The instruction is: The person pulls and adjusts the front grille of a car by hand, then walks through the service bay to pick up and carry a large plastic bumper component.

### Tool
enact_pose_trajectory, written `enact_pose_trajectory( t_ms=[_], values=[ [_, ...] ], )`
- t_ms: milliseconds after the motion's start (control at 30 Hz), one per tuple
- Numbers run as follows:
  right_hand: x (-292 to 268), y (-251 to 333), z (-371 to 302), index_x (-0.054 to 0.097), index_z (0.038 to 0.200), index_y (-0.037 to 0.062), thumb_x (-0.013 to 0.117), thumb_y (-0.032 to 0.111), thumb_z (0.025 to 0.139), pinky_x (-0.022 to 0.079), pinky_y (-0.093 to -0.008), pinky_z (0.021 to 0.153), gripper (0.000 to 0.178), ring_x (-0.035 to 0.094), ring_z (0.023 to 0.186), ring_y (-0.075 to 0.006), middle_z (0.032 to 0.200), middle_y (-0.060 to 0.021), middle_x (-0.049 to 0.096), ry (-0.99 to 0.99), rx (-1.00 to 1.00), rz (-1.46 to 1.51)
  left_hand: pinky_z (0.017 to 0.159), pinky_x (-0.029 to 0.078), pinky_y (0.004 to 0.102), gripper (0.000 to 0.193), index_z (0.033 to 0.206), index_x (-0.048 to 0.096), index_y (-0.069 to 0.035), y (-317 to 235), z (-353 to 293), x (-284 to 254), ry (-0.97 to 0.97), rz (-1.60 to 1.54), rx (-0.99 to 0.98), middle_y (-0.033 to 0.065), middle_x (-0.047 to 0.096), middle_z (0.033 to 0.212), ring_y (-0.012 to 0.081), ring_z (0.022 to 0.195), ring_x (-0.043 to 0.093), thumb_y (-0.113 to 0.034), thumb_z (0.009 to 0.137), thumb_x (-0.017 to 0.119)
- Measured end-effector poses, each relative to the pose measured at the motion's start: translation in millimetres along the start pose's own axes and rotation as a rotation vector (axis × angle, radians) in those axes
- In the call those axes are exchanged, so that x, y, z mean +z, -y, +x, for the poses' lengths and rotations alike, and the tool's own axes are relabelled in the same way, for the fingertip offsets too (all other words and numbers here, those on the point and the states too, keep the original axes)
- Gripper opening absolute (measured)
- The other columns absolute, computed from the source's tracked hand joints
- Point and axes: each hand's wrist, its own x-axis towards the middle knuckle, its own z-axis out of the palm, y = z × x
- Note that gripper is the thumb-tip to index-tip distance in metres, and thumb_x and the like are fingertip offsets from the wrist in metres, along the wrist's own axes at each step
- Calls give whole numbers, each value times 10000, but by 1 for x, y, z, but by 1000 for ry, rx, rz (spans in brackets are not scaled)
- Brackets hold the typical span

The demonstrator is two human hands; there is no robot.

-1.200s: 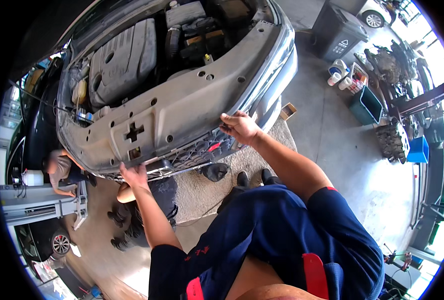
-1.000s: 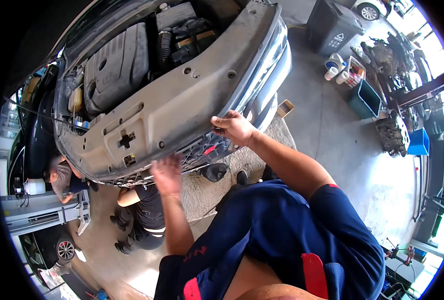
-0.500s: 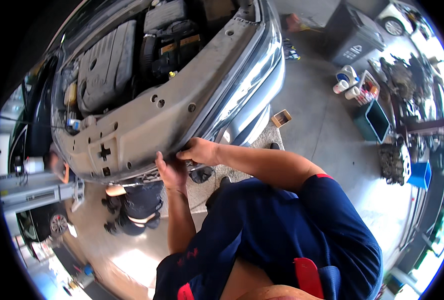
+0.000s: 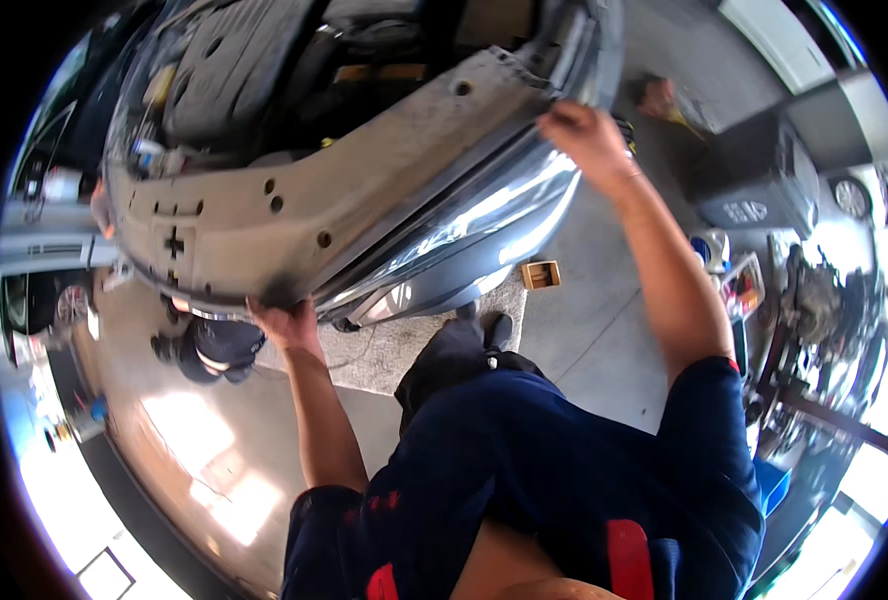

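A long grey-brown plastic cover panel (image 4: 254,230) runs across the front of a car's engine bay, with round holes and a cross-shaped slot. My left hand (image 4: 289,322) is at its front edge near the middle of the car, thumb and fingers closed on the rim; some fingertips are hidden. Farther right, my right hand (image 4: 586,140) has its fingers curled at the panel's outer end, beside the headlight (image 4: 489,205). What those fingers hold is blurred and cannot be made out. A dark engine cover (image 4: 229,70) lies behind the panel.
Below the bumper (image 4: 454,290) lie a grey mat (image 4: 359,365) and a small open box (image 4: 541,275). A crouching person in dark clothes (image 4: 226,345) is at the car's front left. A dark bin (image 4: 764,180) and engine parts (image 4: 814,290) stand on the right.
My hands were close together at the panel's front edge. The right hand has moved far right to the headlight's outer end; the left has shifted left along the edge. The view has shifted too.
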Motion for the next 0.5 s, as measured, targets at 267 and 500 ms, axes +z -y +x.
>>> enact_pose_trajectory(
  t_ms=[267,500],
  values=[
    [-56,8,71,738,978,41,659,303,968,510,-397,767,273,683,801,-273,896,-131,743,176,-338,-709,1087,470,483,518,1365,556,-64,23,-2,39,-139,-46,79,96,602,1394,292,1271,573,-441,1052,388],
    [-59,-17,120,660,1314,28,674,258,1008,528,-274,850,383,688,948,-133,1103,-72,749,185,-307,-351,1145,414,523,568,1467,470,-55,25,-3,64,-321,-34,89,116,534,1479,331,1360,512,-431,1085,284]
  ],
)
